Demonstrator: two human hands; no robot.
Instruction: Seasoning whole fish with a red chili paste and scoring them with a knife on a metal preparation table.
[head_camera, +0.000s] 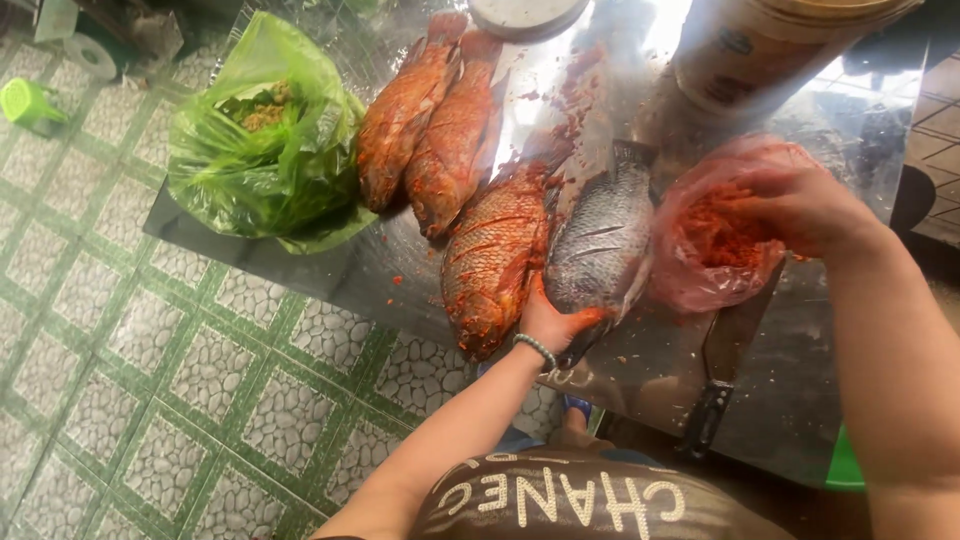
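Observation:
My left hand (553, 320) grips the near end of a grey uncoated fish (600, 240) lying on the shiny metal table (800, 390). My right hand (800, 205) reaches into a clear plastic bag (700, 275) of red spice paste (715, 232) and is smeared red. Left of the grey fish lies a red-coated fish (495, 260). Two more coated fish (430, 120) lie farther back.
A green plastic bag (265, 150) with herbs inside sits at the table's left corner. A knife (722, 385) lies near the front edge under the paste bag. A large tub (760, 50) and a round lid (525, 15) stand at the back. Tiled floor (150, 380) lies left.

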